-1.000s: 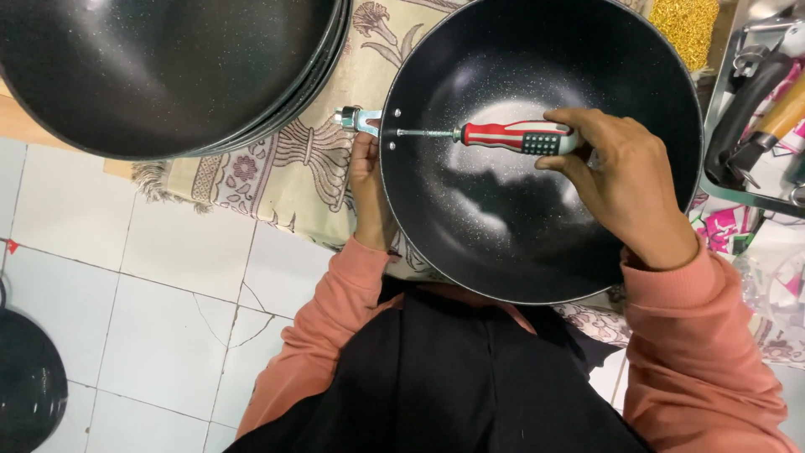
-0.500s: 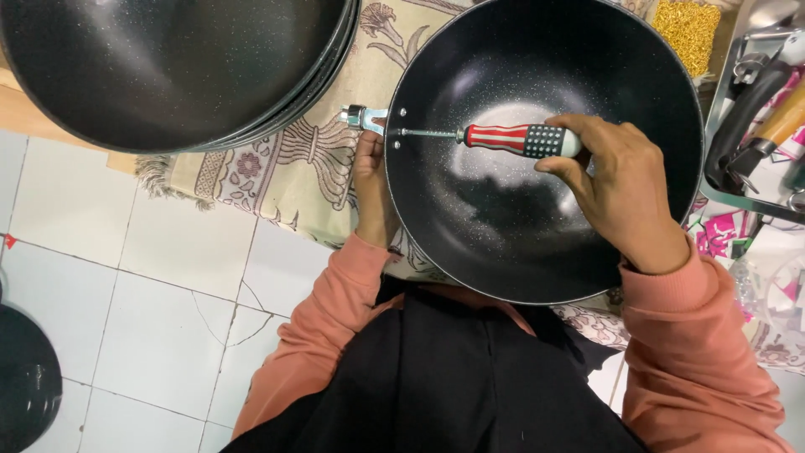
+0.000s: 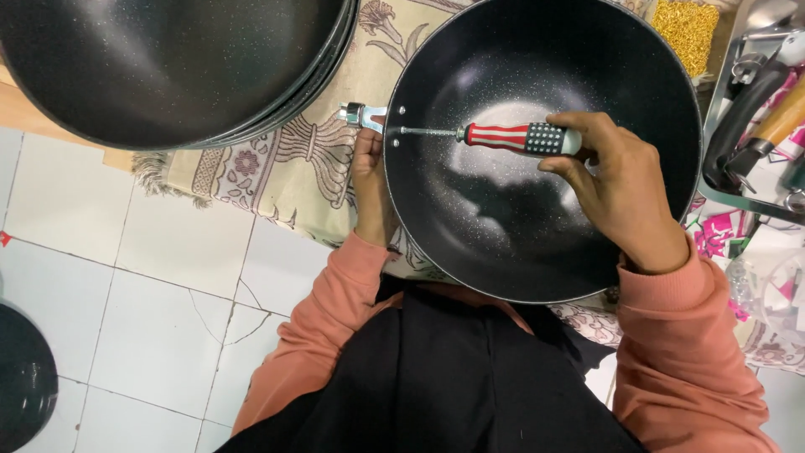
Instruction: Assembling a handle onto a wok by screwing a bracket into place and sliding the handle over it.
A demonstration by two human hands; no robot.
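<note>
Head view: right hand (image 3: 625, 189) curls closed around a red-and-white striped screwdriver (image 3: 503, 136), its tip at the inner wall of a black pan (image 3: 537, 252). Left hand (image 3: 371, 180) grips outside the rim, closed under a metal bracket (image 3: 360, 114). Stacked pans (image 3: 168, 67) lie nearby on patterned cloth (image 3: 285, 168).

One cam only, head-worn, looking steeply down over the person's chest and lap; close in — the black pan (image 3: 545, 151) fills the upper right, both hands within arm's reach. Floor tiles (image 3: 126, 277) at lower left, patterned cloth (image 3: 285, 168) toward the top edge; stacked pans (image 3: 168, 67) cut off top left. No 2nd view, so nothing shared.
</note>
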